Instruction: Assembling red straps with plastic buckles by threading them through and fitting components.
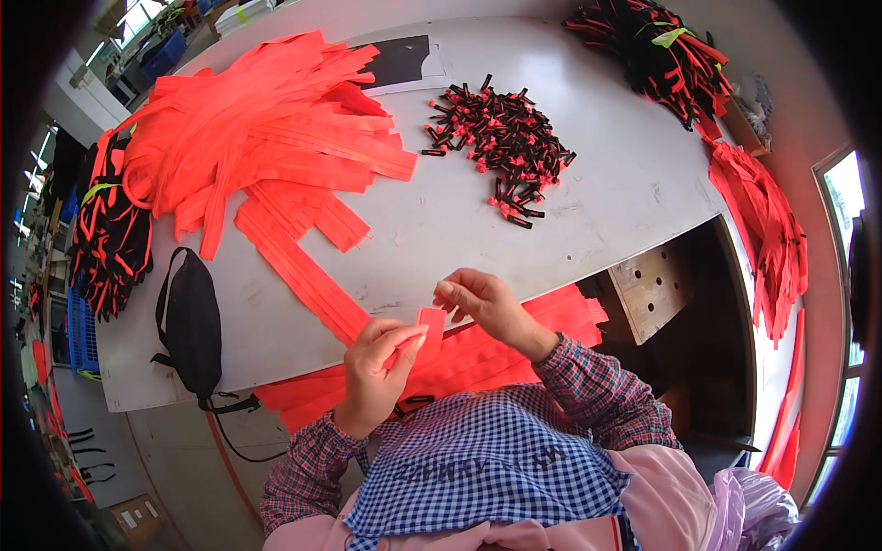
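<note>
From where I watched, the orange strip (430, 332) sat right between the two hands, just off the near edge of the grey table (606, 184) and above the person's lap. The left hand (375, 372) was curled around its lower part, thumb and fingers closed on the fabric. The right hand (480, 301) pinched the strip's upper end, its fingers drawn close together at the top corner. Whether a small piece was already in those fingertips I could not tell.

Below the hands, a sheaf of orange strips (478, 354) lay across the lap, running under the table edge. Another band of strips (299, 266) led from the near edge up into the big heap of orange strips (266, 129) spread over the table's left half.

Further out, a pile of small black and red pieces (501, 138) lay on the right half of the table, well apart from the hands. A black pouch with a strap (191, 326) rested on the near left corner. A dark sheet (400, 60) lay at the far edge behind the heap.

At the far right corner a bundle of black and red straps (657, 55) lay heaped, and more orange strips (767, 230) hung down the right side. Another black and red bundle (110, 234) hung off the left end, with a blue crate (81, 335) below it.
</note>
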Available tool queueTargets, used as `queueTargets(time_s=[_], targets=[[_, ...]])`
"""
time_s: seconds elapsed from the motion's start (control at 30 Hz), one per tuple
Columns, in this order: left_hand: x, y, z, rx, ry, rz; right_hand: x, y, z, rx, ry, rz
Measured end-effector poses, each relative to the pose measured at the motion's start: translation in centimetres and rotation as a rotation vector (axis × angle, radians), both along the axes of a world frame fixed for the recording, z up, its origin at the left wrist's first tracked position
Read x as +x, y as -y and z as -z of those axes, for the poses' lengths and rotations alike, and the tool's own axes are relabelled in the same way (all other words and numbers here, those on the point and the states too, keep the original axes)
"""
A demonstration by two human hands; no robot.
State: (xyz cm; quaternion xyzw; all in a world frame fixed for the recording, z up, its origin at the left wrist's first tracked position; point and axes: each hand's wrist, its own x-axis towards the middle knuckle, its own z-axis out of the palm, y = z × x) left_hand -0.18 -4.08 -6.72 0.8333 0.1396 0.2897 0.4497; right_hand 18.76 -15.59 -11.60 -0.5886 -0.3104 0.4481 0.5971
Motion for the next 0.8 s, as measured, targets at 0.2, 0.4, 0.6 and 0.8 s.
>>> queueTargets(time_s=[0.2,0.4,0.6,0.8], targets=[[0.0,0.2,-0.6,-0.064,-0.024,-0.026,10.6,0.5,2.8,-0.17,0.984,0.476],[0.2,0.5,-0.9,-0.158,-0.093,-0.038,13.7,-0.3,5.3,-0.301,1.244,0.453],[0.1,0.2,-1.3,-0.203,-0.12,-0.074,12.8,-0.3,3.6,-0.229,0.98,0.451],[1.2,-0.1,-1.9,-0.189,-0.113,-0.077,6.6,2.1,-1.7,0.316,-0.361,0.266]])
